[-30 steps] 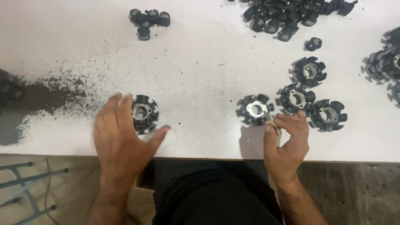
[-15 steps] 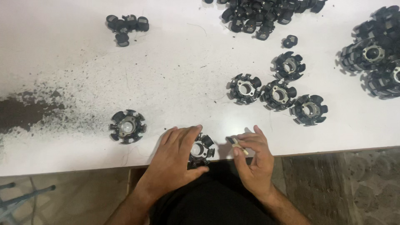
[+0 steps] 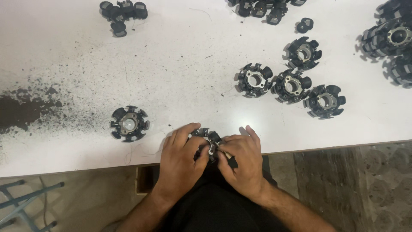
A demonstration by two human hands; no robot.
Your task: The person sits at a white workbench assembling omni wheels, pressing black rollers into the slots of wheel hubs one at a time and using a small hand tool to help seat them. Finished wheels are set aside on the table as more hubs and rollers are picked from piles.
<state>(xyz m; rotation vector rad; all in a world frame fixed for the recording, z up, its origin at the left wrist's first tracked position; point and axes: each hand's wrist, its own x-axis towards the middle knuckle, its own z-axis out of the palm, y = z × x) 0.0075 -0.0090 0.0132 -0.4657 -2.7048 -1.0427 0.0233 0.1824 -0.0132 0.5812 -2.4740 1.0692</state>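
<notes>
Both hands meet at the near edge of the white table (image 3: 180, 68). Left hand (image 3: 182, 161) curled, fingers wrapped over a black toothed ring part (image 3: 207, 135), gripping it from the left at the table edge. Right hand (image 3: 240, 163) also curled, fingertips pinched on the same part from the right; a small pale piece (image 3: 211, 150) shows between the thumbs, too small to identify.

One similar ring (image 3: 129, 123) lies alone just left of the hands. Three more rings (image 3: 291, 85) sit in a close cluster further back to the right, a fourth (image 3: 304, 51) behind them. Bigger stacked rings (image 3: 392, 36) at the right edge. Small black pieces (image 3: 122, 12) grouped at the far left. Dark powder stain (image 3: 25, 109) spread over the table's left side. No packages or labels in view.
</notes>
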